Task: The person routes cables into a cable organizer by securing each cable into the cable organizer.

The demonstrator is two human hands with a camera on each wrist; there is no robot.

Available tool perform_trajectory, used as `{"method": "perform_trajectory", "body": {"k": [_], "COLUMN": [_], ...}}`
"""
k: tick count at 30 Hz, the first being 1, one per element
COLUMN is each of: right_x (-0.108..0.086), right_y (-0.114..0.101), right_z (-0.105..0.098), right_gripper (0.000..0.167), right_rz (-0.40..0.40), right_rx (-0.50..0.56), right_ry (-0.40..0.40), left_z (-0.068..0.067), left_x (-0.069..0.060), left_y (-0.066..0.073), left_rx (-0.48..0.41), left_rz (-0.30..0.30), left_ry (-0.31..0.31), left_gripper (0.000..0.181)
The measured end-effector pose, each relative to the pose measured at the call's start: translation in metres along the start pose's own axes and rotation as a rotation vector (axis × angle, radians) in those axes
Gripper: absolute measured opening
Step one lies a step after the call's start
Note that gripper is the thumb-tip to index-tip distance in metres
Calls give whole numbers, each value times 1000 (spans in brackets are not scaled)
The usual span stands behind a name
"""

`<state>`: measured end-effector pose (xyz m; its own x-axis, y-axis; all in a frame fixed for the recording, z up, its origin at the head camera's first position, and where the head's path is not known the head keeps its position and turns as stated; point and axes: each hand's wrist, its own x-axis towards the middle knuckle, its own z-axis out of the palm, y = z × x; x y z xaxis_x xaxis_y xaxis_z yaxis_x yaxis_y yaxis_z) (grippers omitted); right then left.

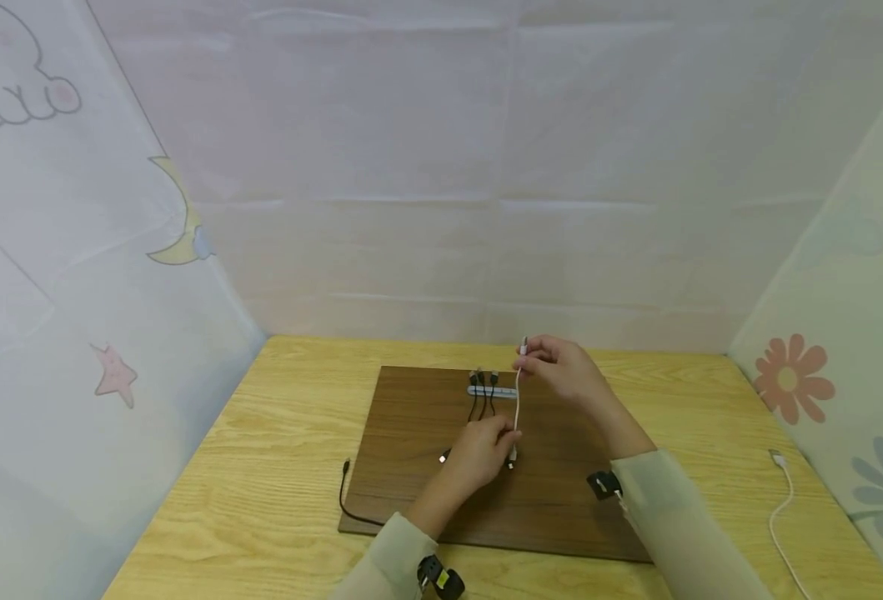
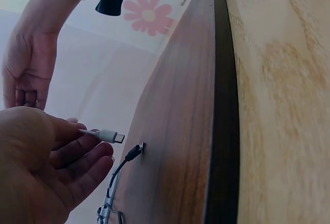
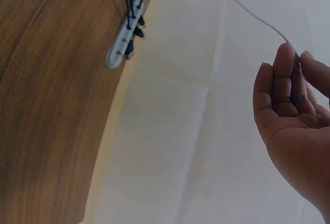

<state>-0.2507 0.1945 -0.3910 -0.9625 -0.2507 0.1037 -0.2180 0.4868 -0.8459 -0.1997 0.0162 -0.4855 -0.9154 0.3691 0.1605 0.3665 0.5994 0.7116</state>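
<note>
A white charging cable point(image 1: 517, 398) runs between my two hands above a brown board point(image 1: 561, 508). My left hand point(image 1: 477, 454) pinches it near the lower end, where a USB-C plug point(image 2: 109, 136) sticks out past the fingers in the left wrist view. Higher up and farther away, my right hand point(image 1: 564, 368) pinches the other end, with its plug point(image 1: 524, 342) pointing up. Beneath the cable, a pale grey-blue cable clip strip point(image 3: 121, 39) lies on the board's far part. Black cables point(image 1: 483, 406) sit in several of its slots, plugs toward the far edge; the slots at one end hold nothing.
A black cable end point(image 1: 345, 483) curves off the board's left side. Another white USB cable point(image 1: 777, 515) lies on the wooden table point(image 1: 261, 467) at the right. Black plug ends point(image 1: 444, 457) rest on the board close to my left hand. Printed cloth walls stand around the table.
</note>
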Motion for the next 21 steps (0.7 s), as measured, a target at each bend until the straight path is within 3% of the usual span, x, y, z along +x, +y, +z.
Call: {"method": "perform_trajectory", "body": {"k": [8, 21], "right_x": [32, 63], "right_y": [35, 74], "right_z": [10, 34], "right_gripper": [33, 26], "right_rz": [41, 225], "right_rx": [-74, -60], "right_ry": [-6, -7], "left_z": [5, 13], "left_x": [-1, 1], "left_y": [6, 2], "left_rx": [46, 214], "left_rz": [-30, -79], "left_ry": [-47, -10], "left_gripper": [10, 16]}}
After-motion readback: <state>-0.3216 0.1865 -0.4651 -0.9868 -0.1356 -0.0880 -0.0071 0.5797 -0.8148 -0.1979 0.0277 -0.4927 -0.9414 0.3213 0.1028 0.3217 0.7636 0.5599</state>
